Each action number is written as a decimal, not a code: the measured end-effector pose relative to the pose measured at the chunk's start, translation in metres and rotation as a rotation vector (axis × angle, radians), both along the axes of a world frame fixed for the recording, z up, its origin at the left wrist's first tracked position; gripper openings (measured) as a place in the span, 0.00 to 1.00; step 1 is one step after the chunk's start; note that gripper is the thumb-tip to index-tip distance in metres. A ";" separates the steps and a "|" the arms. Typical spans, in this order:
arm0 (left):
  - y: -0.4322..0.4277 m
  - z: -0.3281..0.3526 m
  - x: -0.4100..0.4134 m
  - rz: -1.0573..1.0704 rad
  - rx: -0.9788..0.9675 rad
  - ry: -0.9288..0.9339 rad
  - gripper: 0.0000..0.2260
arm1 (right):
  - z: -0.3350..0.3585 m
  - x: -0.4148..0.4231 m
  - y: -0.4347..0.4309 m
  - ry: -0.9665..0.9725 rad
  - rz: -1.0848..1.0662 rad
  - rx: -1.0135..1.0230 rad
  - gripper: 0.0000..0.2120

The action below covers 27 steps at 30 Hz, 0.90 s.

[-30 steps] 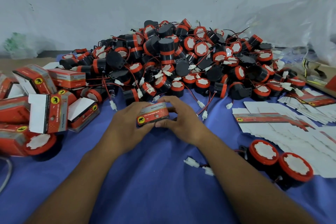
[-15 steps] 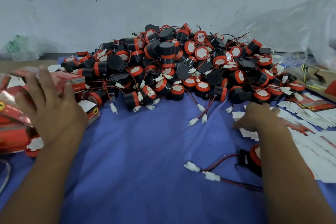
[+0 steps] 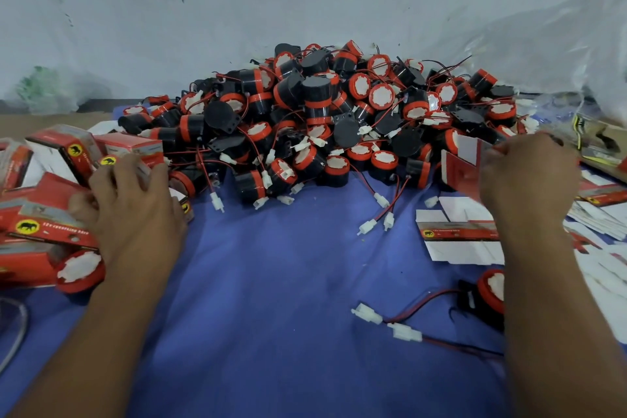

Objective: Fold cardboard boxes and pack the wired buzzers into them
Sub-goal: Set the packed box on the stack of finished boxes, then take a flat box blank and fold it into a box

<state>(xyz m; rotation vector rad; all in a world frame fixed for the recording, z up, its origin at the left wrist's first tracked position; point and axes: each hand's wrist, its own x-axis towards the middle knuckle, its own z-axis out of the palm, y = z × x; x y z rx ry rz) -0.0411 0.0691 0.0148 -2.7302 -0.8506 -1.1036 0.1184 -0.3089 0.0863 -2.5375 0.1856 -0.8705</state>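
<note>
A left hand (image 3: 132,214) rests, fingers spread, on folded red cardboard boxes (image 3: 61,153) at left. The right hand (image 3: 529,180) pinches a flat red-and-white box blank (image 3: 463,163) beside a big heap of black-and-red wired buzzers (image 3: 322,119), most apparently still unpacked.

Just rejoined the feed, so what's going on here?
A person is boxing wired buzzers. The left hand rests on the folded red boxes at the left. The right hand grips a flat carton blank by the stack of blanks. The buzzer pile sits behind on the blue cloth; no buzzer is in hand.
</note>
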 end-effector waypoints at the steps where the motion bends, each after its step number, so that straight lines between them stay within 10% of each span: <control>1: 0.001 -0.001 0.000 -0.003 -0.002 0.009 0.22 | 0.001 -0.001 0.001 -0.056 0.028 -0.002 0.09; 6: 0.004 -0.006 0.003 0.039 0.031 0.093 0.37 | 0.002 -0.002 0.010 -0.248 0.197 -0.041 0.12; 16: -0.027 -0.005 0.012 -0.104 0.020 0.011 0.35 | -0.030 -0.007 0.049 -0.337 0.671 0.174 0.08; 21: -0.074 -0.003 0.017 -0.440 -0.002 -0.046 0.31 | -0.048 -0.014 0.077 0.019 0.867 0.697 0.06; 27: -0.124 -0.013 0.014 -0.817 -0.246 0.065 0.37 | -0.061 -0.022 0.095 0.354 1.071 0.816 0.04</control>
